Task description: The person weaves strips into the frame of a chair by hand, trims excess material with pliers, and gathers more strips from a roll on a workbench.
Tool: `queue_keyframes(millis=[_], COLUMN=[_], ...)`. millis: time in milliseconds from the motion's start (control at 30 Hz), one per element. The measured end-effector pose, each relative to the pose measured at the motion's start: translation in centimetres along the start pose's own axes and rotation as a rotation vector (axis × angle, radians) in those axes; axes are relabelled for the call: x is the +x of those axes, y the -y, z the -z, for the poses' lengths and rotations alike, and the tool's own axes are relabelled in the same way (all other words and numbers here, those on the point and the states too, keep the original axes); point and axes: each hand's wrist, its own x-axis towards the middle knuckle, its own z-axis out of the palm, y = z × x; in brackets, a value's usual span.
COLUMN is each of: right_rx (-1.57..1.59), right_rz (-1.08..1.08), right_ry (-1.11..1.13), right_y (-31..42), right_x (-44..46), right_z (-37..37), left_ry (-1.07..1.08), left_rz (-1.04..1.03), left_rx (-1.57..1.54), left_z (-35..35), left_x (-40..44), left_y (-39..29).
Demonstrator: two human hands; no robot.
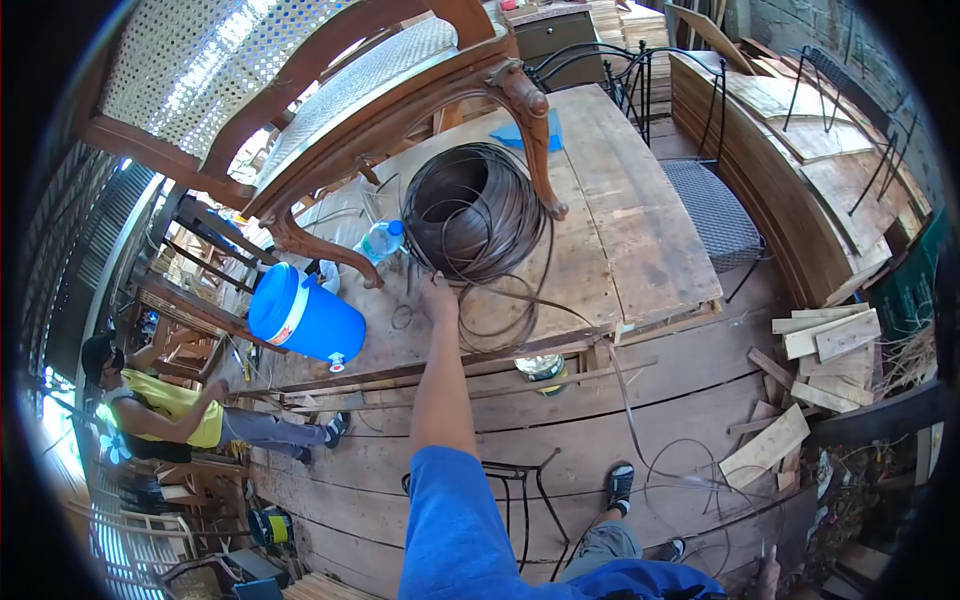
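My left hand [437,298] reaches forward to the near edge of a big coil of dark, thin strip [475,215], its fingers closed on a strand there. The coil lies on a wooden worktable [640,240], and loose loops hang from it over the table's edge toward the floor. At the lower right my right hand [768,578] is low beside my body, mostly cut off, with its fingers closed around something thin and pointed that I cannot make out. Beside the coil lies a clear water bottle [380,240] with a blue cap.
A carved wooden bench with woven cane [390,75] stands over the table's far side. Near the left edge sits a blue water cooler [305,315]. A person in a yellow top [185,405] works at left. Wood offcuts [830,350] and a metal-framed chair [705,205] are on the right.
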Motion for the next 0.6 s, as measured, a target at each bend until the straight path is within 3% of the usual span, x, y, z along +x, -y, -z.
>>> queue_keyframes(millis=[33,67,133,233,300,500,600], right_rx=[-0.020,0.032,-0.092,-0.255,-0.501,-0.322,-0.184], right_rz=[0.015,0.117,0.292,0.488,0.863,1.224,1.344], right_ry=[0.056,-0.039,0.088,0.251,0.246,0.114,0.159], right_y=[1.1,3.6,7.7,13.0,17.2,24.2,25.9], right_x=[-0.1,-1.9,-4.2,-5.1,-6.3,-8.0,-11.8], right_z=[-1.2,-4.4,-8.0,-11.8,-13.9,-19.6,-20.8], left_ry=[-0.062,-0.045,-0.013,0.051,0.026,0.154,0.128], left_rz=[-0.017,0.048,0.180,-0.067,-0.109,-0.013,-0.184], left_rx=[-0.008,-0.169,-0.489,-0.332,-0.373,-0.501,-0.514], left_z=[0.7,1.3,2.8,4.7,4.9,8.4,9.7], left_x=[-1.0,-1.8,-3.8,-7.0,-10.1,-23.6,-30.5], left_y=[-1.6,-3.7,-7.6,-10.7,-11.9,-16.2,-18.7])
